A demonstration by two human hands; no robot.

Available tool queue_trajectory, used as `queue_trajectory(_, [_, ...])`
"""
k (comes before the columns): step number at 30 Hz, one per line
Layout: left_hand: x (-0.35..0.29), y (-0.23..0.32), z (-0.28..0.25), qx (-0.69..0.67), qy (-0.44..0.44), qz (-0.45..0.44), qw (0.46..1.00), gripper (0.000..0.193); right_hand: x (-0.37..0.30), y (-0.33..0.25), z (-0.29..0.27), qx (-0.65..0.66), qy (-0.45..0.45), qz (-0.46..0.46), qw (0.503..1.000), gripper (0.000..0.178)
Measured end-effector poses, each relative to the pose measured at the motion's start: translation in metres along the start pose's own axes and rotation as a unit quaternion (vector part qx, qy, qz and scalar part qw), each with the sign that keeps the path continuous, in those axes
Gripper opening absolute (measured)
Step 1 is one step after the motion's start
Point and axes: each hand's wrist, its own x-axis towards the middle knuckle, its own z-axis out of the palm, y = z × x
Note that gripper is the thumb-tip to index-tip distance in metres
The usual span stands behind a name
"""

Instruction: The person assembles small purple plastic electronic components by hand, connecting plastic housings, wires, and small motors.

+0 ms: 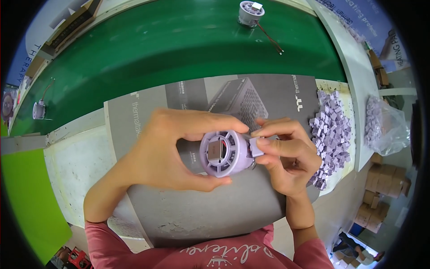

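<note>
Between the thumb and fingers of my left hand [165, 148] is a round lavender plastic housing [242, 154], with spokes around its ring and a square metallic plate in the middle. A bit of red wire shows inside the ring. My right hand [289, 154] pinches a small lavender plastic piece [256, 147] against the housing's right side. Whether that piece is seated or only touching, I cannot tell. Both hands are over a printed grey cardboard sheet [192, 215].
A heap of small lavender pieces [331, 134] lies right of the cardboard, beside a clear plastic bag [389, 130]. On the green conveyor belt [170, 40] stand a similar housing with wires [251, 15] and another wired housing [39, 110] at far left. Cartons [387, 179] are stacked on the floor.
</note>
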Motion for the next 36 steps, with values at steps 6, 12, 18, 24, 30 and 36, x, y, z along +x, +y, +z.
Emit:
queue_trajectory(6, [0.003,-0.001,-0.006,0.063,-0.021,0.006,0.998,0.063,0.002,-0.001,0.003,-0.08,-0.015,-0.015,0.997,0.03])
queue_trajectory(12, [0.003,-0.029,-0.005,0.113,-0.004,0.062,0.992,0.061,-0.001,0.015,0.012,-0.133,-0.032,-0.029,0.99,0.032])
queue_trajectory(18, [0.011,-0.011,-0.01,0.124,-0.028,-0.052,0.991,0.062,0.004,0.018,0.012,-0.176,-0.033,-0.026,0.984,0.04])
queue_trajectory(24, [0.002,0.028,-0.088,0.419,0.11,-0.02,0.901,0.062,0.024,-0.02,-0.032,-0.338,-0.044,0.056,0.938,0.05])
queue_trajectory(30, [-0.02,-0.027,-0.212,0.438,0.136,-0.225,0.86,0.066,-0.006,-0.03,-0.106,-0.432,-0.064,0.156,0.886,0.039])
queue_trajectory(36, [0.008,-0.028,-0.223,0.532,0.043,-0.266,0.803,0.08,-0.037,-0.011,-0.116,-0.558,-0.093,0.146,0.811,0.045])
